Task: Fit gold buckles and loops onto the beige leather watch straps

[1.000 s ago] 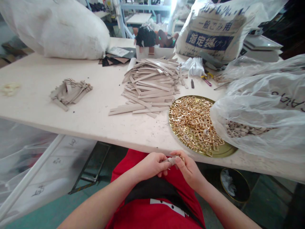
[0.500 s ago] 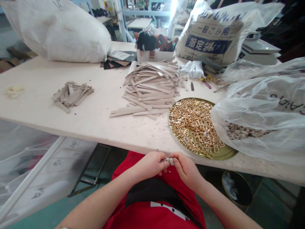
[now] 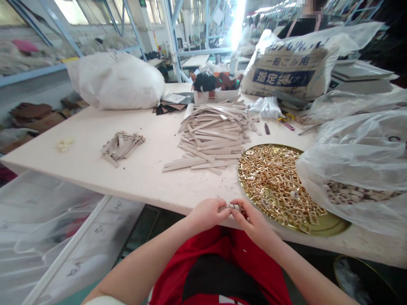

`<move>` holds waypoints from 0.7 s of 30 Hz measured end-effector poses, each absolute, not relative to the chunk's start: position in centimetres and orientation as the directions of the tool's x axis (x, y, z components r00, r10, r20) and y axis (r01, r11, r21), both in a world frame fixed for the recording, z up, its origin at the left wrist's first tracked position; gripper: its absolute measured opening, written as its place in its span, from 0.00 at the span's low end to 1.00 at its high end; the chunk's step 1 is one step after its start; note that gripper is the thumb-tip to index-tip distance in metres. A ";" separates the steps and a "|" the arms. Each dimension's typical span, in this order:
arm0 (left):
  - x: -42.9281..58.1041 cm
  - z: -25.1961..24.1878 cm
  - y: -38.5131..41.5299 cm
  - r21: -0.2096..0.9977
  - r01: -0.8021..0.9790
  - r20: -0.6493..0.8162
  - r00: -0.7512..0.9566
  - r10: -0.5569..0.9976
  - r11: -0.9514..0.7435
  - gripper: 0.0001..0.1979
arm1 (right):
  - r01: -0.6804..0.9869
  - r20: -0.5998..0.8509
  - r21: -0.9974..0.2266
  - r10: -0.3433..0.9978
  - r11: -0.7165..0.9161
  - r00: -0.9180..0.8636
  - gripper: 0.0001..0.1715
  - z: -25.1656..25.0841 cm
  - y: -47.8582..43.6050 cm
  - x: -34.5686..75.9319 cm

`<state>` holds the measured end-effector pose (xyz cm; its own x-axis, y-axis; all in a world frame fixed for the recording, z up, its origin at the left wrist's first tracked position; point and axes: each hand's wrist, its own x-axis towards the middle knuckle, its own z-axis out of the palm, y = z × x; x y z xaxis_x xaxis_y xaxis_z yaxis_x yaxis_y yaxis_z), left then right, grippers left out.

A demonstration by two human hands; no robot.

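Close to the table's front edge, my two hands meet over a small beige strap piece (image 3: 235, 207) with a loop around it. My left hand (image 3: 208, 214) pinches its left end between thumb and fingers. On the other end, the fingers of my right hand (image 3: 252, 222) are closed. Fingers hide much of the piece, so whether metal is in it I cannot tell. Just right of my hands is a round gold tray (image 3: 330, 228) heaped with gold metal buckles (image 3: 276, 182). Beyond my hands lies a pile of flat beige strips (image 3: 213, 135).
A bunch of beige straps (image 3: 122, 148) lies on the table (image 3: 152, 186) at left. A clear bag (image 3: 352, 161) of beige loops overlaps the tray. Large white bag (image 3: 117, 80) and printed bag (image 3: 286, 72) stand behind. A person (image 3: 302, 23) is in the background.
The camera view has tilted up and turned slightly left, so more of the room shows. My hands stay together on the strap piece, their fingers slightly shifted.
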<state>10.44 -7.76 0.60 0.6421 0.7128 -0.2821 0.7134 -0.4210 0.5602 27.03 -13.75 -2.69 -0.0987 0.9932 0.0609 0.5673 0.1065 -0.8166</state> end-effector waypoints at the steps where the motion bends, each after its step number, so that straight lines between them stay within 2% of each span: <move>1: 10.3 0.3 -7.3 0.539 0.719 -0.280 0.644 0.712 -0.439 0.19 | 0.620 0.062 -0.777 0.994 0.107 -0.093 0.16 -3.0 -13.3 26.7; 6: 9.0 -0.4 -4.2 0.334 0.788 -0.276 0.607 0.745 -0.518 0.23 | 0.851 0.043 -0.523 0.998 0.052 -0.034 0.21 -4.6 -11.0 25.1; 8: 8.4 -0.2 -2.4 0.230 0.804 -0.198 0.590 0.783 -0.548 0.23 | 0.871 0.097 -0.488 0.995 0.059 -0.013 0.24 -5.2 -10.7 24.8; 12: 7.5 0.1 1.7 0.040 0.862 -0.014 0.507 0.862 -0.506 0.19 | 0.819 0.212 -0.562 0.977 0.121 0.001 0.21 -6.1 -11.0 25.0; 16: 7.3 -0.8 3.9 -0.049 0.882 0.026 0.470 0.882 -0.469 0.12 | 0.756 0.305 -0.623 0.952 0.199 0.001 0.16 -6.5 -11.4 25.5; 21: 7.1 -1.8 3.8 -0.133 0.840 0.058 0.537 0.842 -0.527 0.12 | 0.702 0.313 -0.671 0.949 0.238 -0.023 0.14 -6.5 -11.2 25.3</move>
